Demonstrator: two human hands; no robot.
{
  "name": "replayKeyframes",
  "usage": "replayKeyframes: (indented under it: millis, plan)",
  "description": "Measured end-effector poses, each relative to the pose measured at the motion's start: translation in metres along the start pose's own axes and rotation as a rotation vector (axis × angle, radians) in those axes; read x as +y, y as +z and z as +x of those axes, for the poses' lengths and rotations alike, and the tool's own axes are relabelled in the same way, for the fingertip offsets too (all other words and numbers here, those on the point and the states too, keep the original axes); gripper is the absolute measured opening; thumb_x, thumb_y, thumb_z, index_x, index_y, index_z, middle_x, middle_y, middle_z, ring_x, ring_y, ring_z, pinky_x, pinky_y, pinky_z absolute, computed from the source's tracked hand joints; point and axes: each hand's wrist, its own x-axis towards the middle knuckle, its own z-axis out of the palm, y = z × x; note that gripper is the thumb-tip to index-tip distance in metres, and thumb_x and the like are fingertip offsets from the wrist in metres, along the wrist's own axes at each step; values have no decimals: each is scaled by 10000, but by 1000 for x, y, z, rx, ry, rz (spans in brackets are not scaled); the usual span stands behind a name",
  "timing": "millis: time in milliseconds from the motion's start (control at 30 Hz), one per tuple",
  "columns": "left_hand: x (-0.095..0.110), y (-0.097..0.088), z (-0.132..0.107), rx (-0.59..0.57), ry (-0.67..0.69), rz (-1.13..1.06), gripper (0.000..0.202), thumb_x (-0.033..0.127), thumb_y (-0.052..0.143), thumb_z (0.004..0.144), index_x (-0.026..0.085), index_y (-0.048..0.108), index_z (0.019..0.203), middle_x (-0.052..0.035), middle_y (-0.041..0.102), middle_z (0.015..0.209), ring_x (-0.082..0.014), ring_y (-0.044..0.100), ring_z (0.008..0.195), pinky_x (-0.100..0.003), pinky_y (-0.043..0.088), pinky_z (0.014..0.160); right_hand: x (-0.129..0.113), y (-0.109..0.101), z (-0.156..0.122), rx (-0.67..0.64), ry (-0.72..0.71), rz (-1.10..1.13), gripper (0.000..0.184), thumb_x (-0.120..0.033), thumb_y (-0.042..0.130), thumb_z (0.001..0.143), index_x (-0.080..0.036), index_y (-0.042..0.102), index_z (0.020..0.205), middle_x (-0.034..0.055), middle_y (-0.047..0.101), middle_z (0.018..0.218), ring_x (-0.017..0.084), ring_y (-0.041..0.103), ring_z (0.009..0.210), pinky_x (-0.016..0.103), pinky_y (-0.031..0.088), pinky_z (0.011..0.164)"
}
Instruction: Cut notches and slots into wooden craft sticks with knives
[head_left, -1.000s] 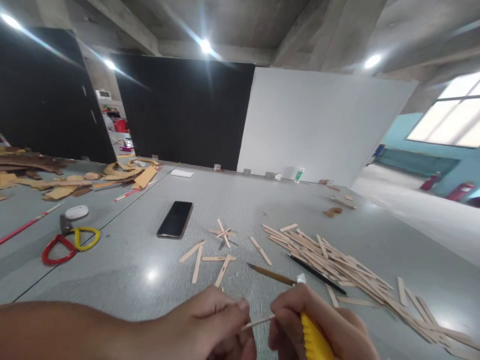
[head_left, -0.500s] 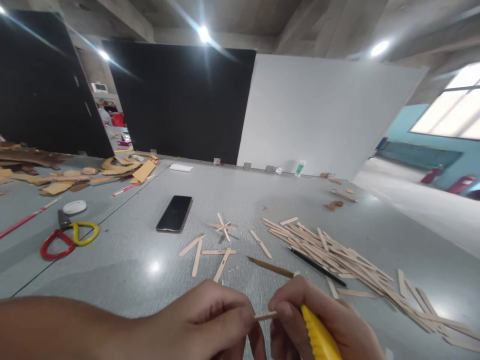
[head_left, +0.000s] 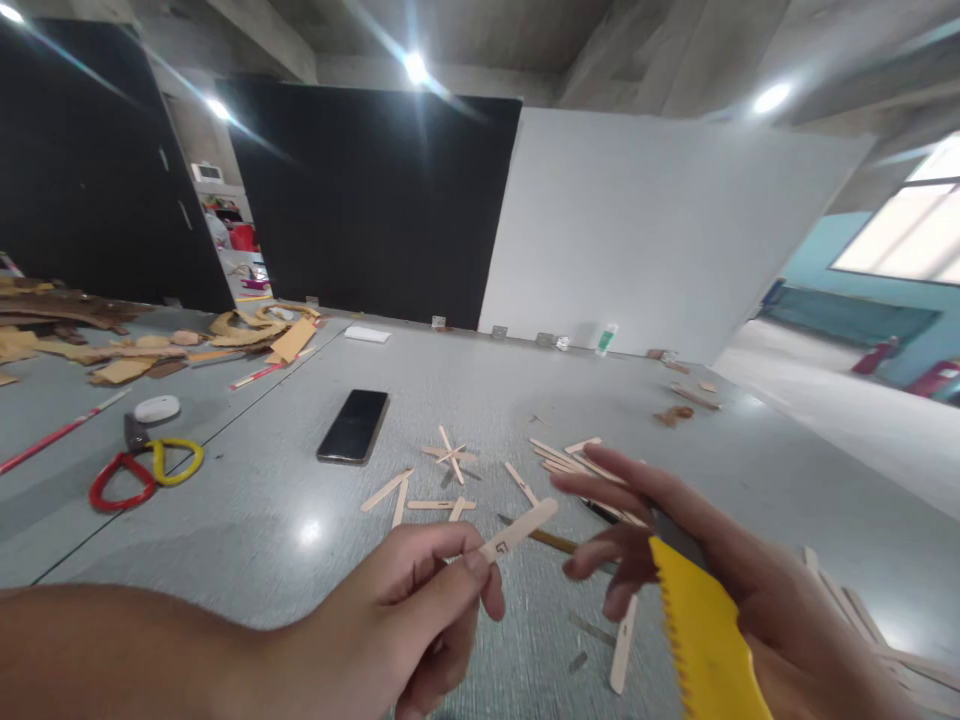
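Observation:
In the head view my left hand (head_left: pixel 442 610) pinches a wooden craft stick (head_left: pixel 521 530) between thumb and fingers. The stick points up to the right, with a small dark mark near my fingertips. My right hand (head_left: pixel 675 560) is raised to the right of it, fingers spread and apart from the stick. A yellow tool with a ribbed edge (head_left: pixel 705 630) is held against its palm; its lower end is out of view. Below the right fingers lies another craft stick (head_left: pixel 622 645). A brown pointed tool (head_left: pixel 555 541) lies behind the held stick.
Several craft sticks lie beyond my hands, including a star-shaped stack (head_left: pixel 451 454); a stick pile (head_left: pixel 559 458) is partly hidden by my right hand. A phone (head_left: pixel 354 427), scissors (head_left: pixel 139 470) and cardboard scraps (head_left: pixel 124 370) are left. A black-and-white partition (head_left: pixel 637 220) stands behind.
My hands have moved apart. The right hand has risen and opened its fingers, with the yellow tool still in it. The craft stick in my left hand now shows more of its length.

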Motion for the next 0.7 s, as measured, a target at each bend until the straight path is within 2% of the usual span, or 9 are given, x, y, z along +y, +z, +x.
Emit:
replayKeyframes:
  millis: [133,200,300,333,400,467,533,600,700]
  plan:
    - [4,-1,-1,17,31,45,371,540,418,1091,211,530,962,106,403,499,-69,311,410,-211,257,450,9,-2,-11,-123,235,281,602,-641,606,927,-360,640,1458,162,755,1260,252,775,700,329,594,500]
    - [3,-2,0,35,39,59,359,514,399,1103,209,535,971,100,419,497,-73,322,416,-214,273,461,6,-5,-14,-235,361,425,595,-598,610,917,-354,642,1459,137,781,1168,261,799,741,350,605,578]
    - [-2,-4,5,47,48,42,346,488,403,1100,209,531,941,96,424,491,-76,314,413,-216,272,455,3,-7,-15,-399,468,652,636,-482,656,861,-343,618,1481,127,724,1308,314,809,915,429,613,743]
    - [-4,-4,7,44,45,33,337,477,408,1096,210,527,929,95,424,485,-77,311,408,-216,273,452,3,-5,-16,-357,464,677,624,-473,639,875,-341,611,1484,125,684,1374,309,805,915,434,612,753]
    - [-8,-4,10,42,35,19,317,463,420,1082,212,522,917,97,418,477,-81,302,397,-217,270,439,9,2,-21,-175,454,593,586,-439,615,956,-360,534,1530,101,689,1322,218,780,788,402,614,757]
    - [-10,-4,13,35,25,23,312,467,424,1071,213,519,916,98,418,477,-82,304,392,-216,268,433,20,12,-27,-82,441,439,769,-475,594,1015,-468,176,1661,53,700,1204,129,665,553,328,592,568]
    - [-11,-3,14,23,21,27,326,486,423,1066,211,516,916,98,420,477,-79,307,390,-216,255,432,33,22,-33,-38,405,304,838,-514,570,1033,-498,12,1658,30,685,1176,78,544,460,239,488,444]
    - [-12,-2,13,12,20,35,345,502,419,1066,208,517,914,97,420,476,-76,307,391,-218,243,437,43,29,-37,1,351,170,729,-535,529,1053,-436,125,1652,14,696,1089,77,509,469,217,441,447]
    - [-13,-1,11,0,11,46,360,515,421,1064,207,521,907,97,421,480,-77,305,399,-221,237,444,54,28,-40,50,280,-72,489,-585,519,1042,-271,573,1414,11,695,857,163,621,650,285,546,634]
